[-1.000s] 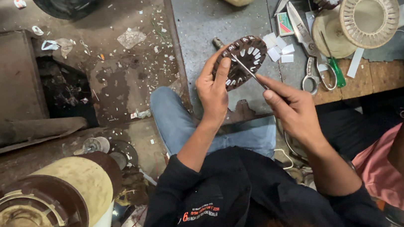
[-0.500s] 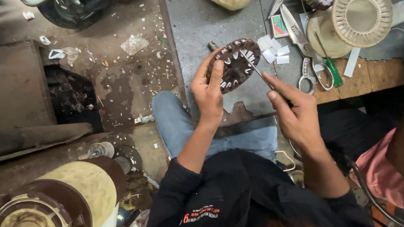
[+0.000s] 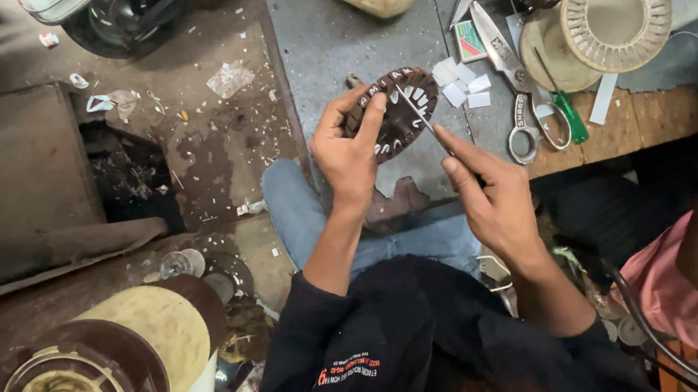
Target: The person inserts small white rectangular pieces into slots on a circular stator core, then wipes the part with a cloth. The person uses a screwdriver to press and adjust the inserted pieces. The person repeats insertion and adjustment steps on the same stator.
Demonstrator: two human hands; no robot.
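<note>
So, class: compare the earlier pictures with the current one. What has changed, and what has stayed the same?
The right hand has slid its thin metal tool further across the round dark slotted stator core, the tip now near the centre. The left hand still grips the core's edge; large steel scissors unmoved.

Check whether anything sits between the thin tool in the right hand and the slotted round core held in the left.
Nothing visible does. The left hand holds the dark round core up over the grey mat, and the thin tool in the right hand already reaches its slotted face. The paper slips and scissors lie off to the side.
</note>
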